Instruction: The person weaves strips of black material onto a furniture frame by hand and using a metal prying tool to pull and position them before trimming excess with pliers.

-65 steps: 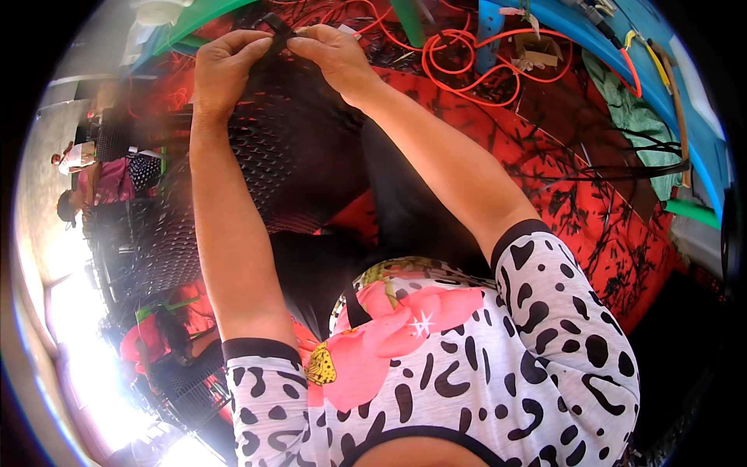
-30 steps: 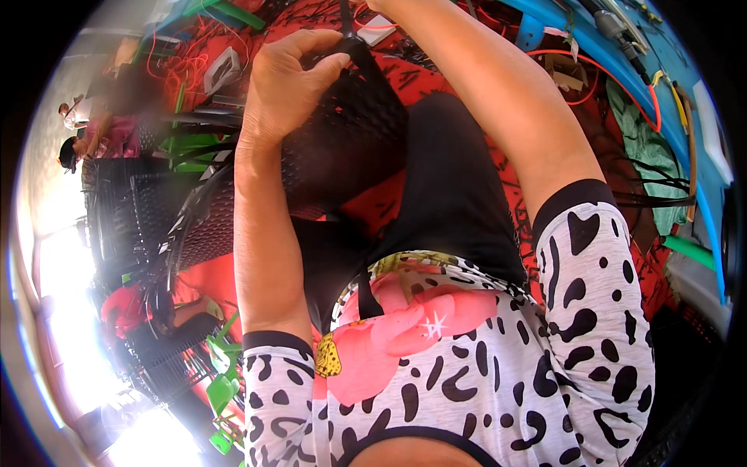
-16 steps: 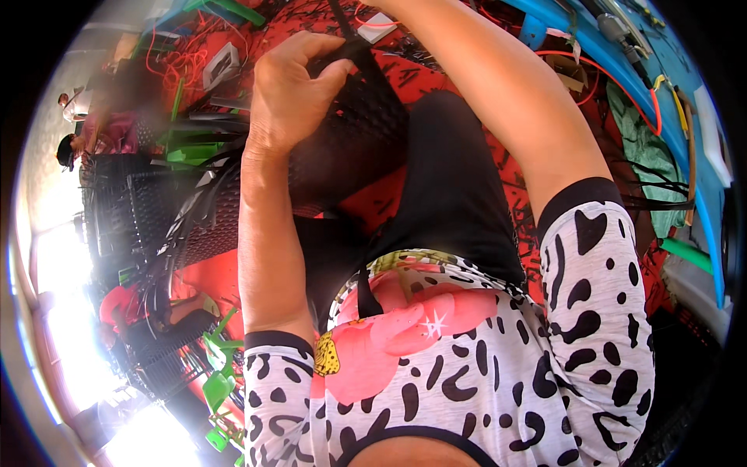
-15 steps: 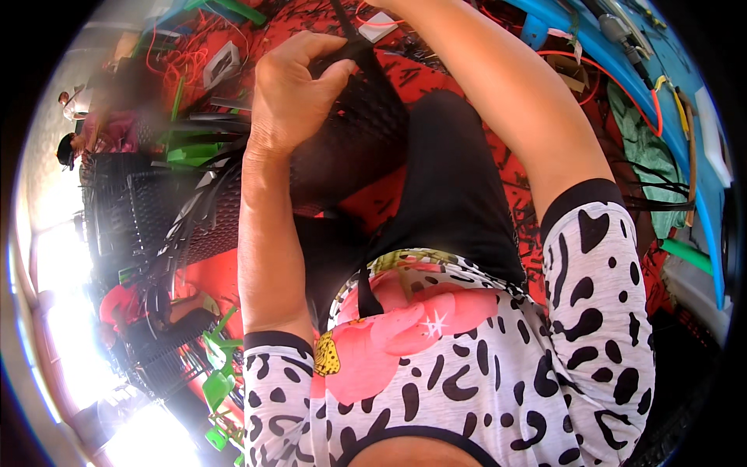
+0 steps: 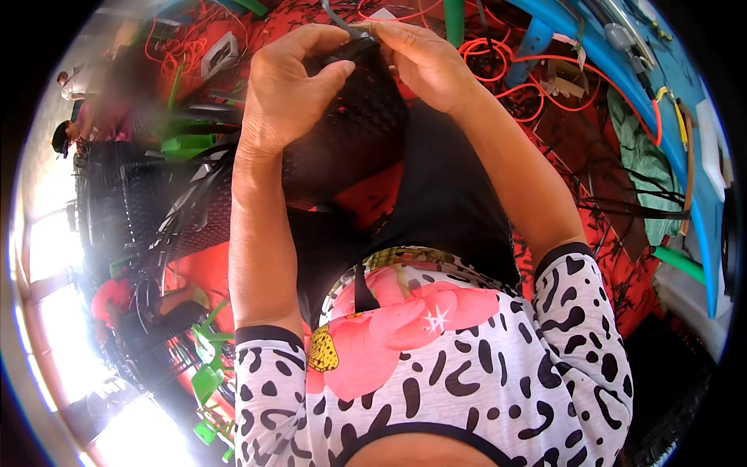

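Across my lap and legs lies a dark woven piece [image 5: 350, 128], made of black plastic strips, with its upper end between my hands. My left hand [image 5: 292, 87] is curled round that end, thumb and fingers closing on its dark edge. Close beside it, my right hand [image 5: 426, 64] has its fingertips bent in at the same edge, pinching a black strip [image 5: 334, 12] that rises to the top of the picture. The fingertips partly cover the exact grip.
Red flooring [image 5: 607, 233] is littered with black strip offcuts. An orange hose [image 5: 517, 58] coils at upper right by a blue table [image 5: 685, 86] with tools. Long loose black strips [image 5: 187, 206] fan out on the left, near green plastic stools [image 5: 206, 381]. Other people [image 5: 117, 303] sit further left.
My right hand has come down from the top edge to meet the left at the woven edge, its arm now bent. The left hand has stayed nearly in place.
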A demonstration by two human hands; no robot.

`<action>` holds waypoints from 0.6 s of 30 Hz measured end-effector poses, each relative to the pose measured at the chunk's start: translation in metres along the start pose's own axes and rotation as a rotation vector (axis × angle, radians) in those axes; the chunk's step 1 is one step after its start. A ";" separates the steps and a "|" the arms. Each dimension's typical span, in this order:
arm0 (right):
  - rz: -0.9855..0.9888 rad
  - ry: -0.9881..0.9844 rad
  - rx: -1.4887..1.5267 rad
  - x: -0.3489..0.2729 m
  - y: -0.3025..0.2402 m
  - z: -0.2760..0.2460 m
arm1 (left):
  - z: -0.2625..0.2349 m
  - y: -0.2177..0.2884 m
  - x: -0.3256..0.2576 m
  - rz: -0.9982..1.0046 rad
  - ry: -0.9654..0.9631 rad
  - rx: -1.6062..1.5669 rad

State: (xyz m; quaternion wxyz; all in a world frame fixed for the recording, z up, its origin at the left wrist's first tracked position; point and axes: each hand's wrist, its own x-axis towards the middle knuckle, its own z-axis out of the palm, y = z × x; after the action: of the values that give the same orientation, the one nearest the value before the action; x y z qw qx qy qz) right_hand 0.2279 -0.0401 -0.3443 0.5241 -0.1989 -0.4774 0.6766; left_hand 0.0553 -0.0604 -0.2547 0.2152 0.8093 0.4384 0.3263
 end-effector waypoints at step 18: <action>0.019 -0.050 0.152 0.001 0.005 -0.014 | 0.000 0.004 -0.010 -0.031 -0.062 -0.082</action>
State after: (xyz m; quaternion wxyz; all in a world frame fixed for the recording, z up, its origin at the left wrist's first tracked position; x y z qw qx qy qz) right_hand 0.2357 -0.0335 -0.3549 0.5192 -0.1461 -0.4355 0.7207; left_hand 0.0533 -0.0709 -0.2555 0.2668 0.8026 0.4303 0.3155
